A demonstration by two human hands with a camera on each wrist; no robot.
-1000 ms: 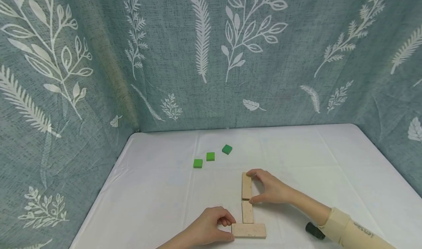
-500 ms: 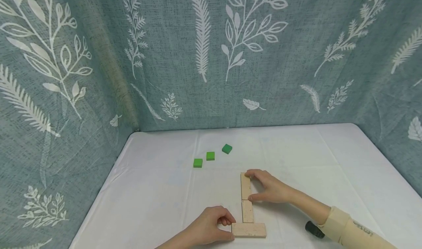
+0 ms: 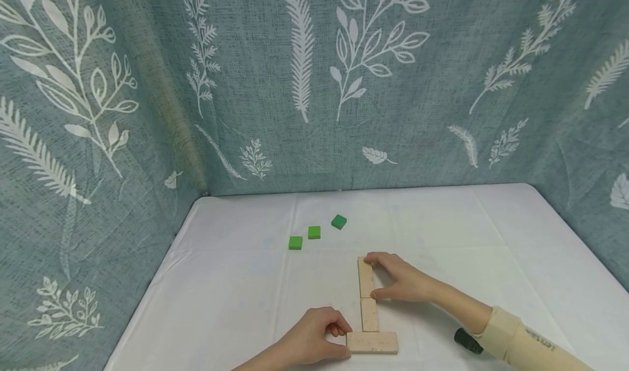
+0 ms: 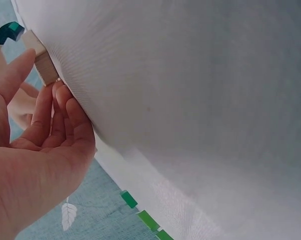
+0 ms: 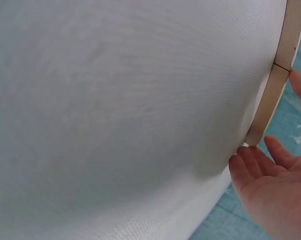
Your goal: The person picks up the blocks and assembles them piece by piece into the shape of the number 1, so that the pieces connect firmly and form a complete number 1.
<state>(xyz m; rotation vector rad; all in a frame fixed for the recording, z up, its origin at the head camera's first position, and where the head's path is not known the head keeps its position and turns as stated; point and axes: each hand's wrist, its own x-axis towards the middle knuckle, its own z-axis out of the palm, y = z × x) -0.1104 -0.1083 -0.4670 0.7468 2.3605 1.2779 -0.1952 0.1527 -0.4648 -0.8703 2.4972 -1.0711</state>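
Three flat wooden blocks lie end to end in an upside-down T on the white cloth. My left hand holds the left end of the crosswise wooden block, thumb at its near corner and fingers at its far corner. From the middle wooden block, the line runs up to the far wooden block. My right hand spans that far block lengthwise from the right, fingertips at its far end and thumb at the seam. In the right wrist view the seam between these two blocks shows as a thin line.
Several steps beyond the blocks, three small green tiles lie in a slanting row. A black cylinder lies beside the right sleeve. A patterned blue-green curtain stands behind and beside the white-covered table.
The far block has shifted slightly left under my right hand, and its gap to the middle block has narrowed to a thin seam. My left hand stays at the crosswise block.
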